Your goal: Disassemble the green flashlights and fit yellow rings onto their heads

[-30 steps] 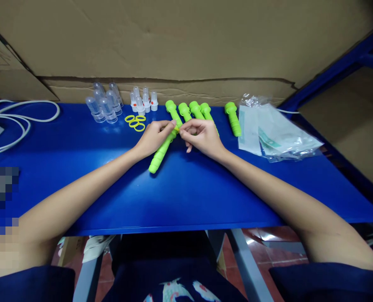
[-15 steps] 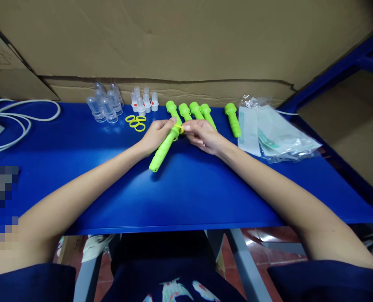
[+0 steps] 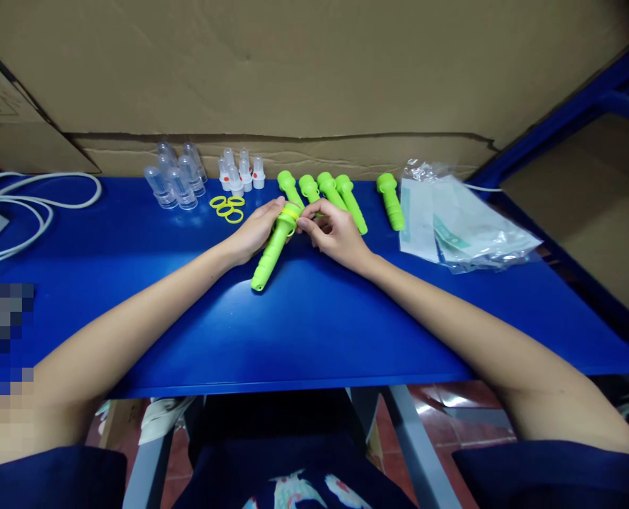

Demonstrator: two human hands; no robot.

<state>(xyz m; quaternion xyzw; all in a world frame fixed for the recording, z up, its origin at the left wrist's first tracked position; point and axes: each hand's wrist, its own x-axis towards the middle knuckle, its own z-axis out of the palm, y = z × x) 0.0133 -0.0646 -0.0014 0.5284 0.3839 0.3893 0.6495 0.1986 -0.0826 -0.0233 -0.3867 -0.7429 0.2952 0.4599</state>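
My left hand (image 3: 256, 230) is closed around the upper part of a bright green flashlight-shaped handle (image 3: 272, 256), whose narrow ribbed end slants down toward me. Around its wider head sits a yellow ring (image 3: 292, 210). My right hand (image 3: 336, 237) has its thumb and index finger bent against the ring's right side; its other fingers curl underneath. Just behind my hands lie several more green handles (image 3: 353, 201), some partly covered by my fingers. To the left are several loose yellow rings (image 3: 234, 216) in an overlapping group.
Clear threaded domes (image 3: 183, 189) and small white-based clear caps (image 3: 234, 182) stand at the back left. Another green handle (image 3: 391, 203) and clear plastic bags (image 3: 468, 223) lie right. A white cable (image 3: 75, 205) loops at far left. Cardboard (image 3: 293, 71) walls the blue table's (image 3: 293, 332) back.
The yellow ring, earlier stretched toward my right fingertips, now lies around the green handle's head. My right hand has shifted slightly left and down, its fingers more bent.
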